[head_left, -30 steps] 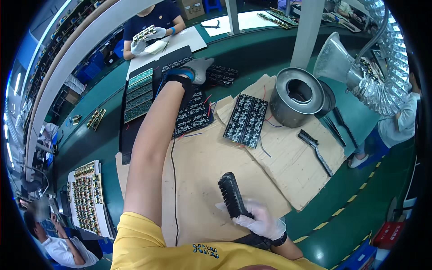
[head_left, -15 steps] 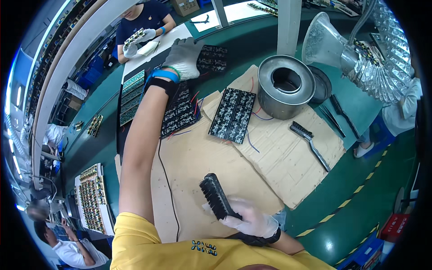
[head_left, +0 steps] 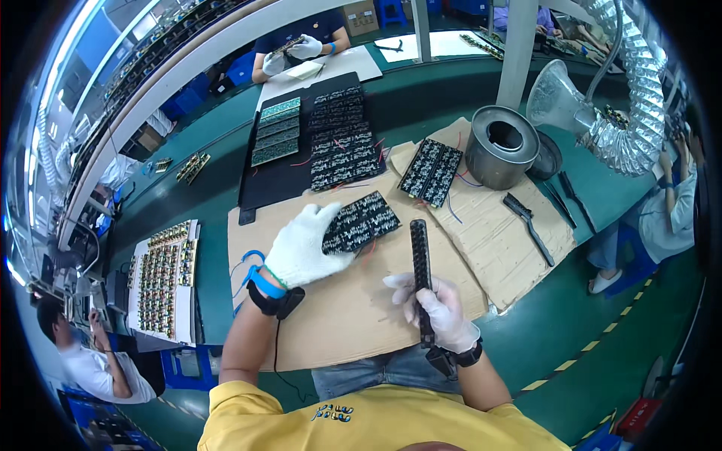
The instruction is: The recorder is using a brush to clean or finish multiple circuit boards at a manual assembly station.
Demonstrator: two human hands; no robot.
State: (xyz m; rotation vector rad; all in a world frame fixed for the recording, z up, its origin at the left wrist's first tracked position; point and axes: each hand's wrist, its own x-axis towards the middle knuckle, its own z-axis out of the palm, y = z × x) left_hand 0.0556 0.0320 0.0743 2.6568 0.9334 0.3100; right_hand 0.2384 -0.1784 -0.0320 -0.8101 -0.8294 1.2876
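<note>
A black circuit-board panel (head_left: 370,220) with pale solder marks and a red wire is gripped at its left end by my left hand (head_left: 304,244), which wears a white knit glove. The panel lies over the cardboard sheet (head_left: 361,323); whether it touches it I cannot tell. In a thin whitish glove, my right hand (head_left: 445,314) is closed around the handle of a black bristle brush (head_left: 419,252). That brush points up and away, just right of the panel and apart from it. Left fingertips are partly hidden by the panel.
Another panel (head_left: 431,171) lies beside a round metal can (head_left: 502,146). A second brush (head_left: 530,229) and tweezers (head_left: 558,204) rest at the right, under a funnel with a foil duct (head_left: 632,128). Several panels lie on a black mat (head_left: 256,180). Across the bench a person holds a board.
My left hand has come back from the far panels and now holds one over the cardboard. The brush in my right hand has turned more upright and shifted right. The view has moved too.
</note>
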